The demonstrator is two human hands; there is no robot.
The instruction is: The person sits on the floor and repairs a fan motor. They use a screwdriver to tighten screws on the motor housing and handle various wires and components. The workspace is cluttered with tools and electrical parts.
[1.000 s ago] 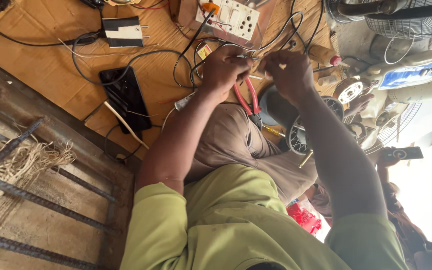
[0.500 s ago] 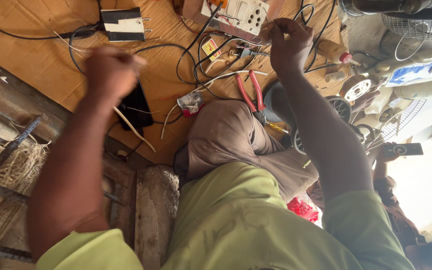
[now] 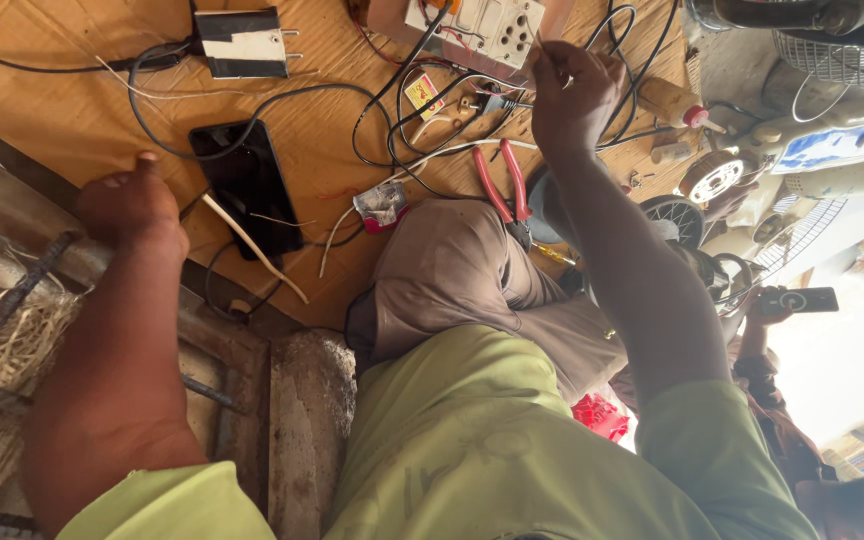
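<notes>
- Head view: my right hand point(image 3: 574, 95) is up at the white plastic switch-and-socket plate point(image 3: 482, 28) and pinches a thin pale wire point(image 3: 542, 62) between thumb and fingertips, closed narrowly on it.
- That wire runs from my fingers towards the plate's edge; I judge it light, springy and quick to slip, so I would grip it near its end.
- The plate itself looks stiff and light, best held by its rim.
- My left hand point(image 3: 132, 205) is well away from the plate, loosely curled with the thumb up, holding nothing that I can see, just beside the flat black phone point(image 3: 247, 185).
- The red-handled pliers point(image 3: 500, 180) lie below the plate, near my knee.
- Black cables point(image 3: 392, 110) loop across the brown cardboard sheet point(image 3: 62, 110) between plate and phone.
- A black-and-white plug adapter point(image 3: 242, 42) sits left of the plate.
</notes>
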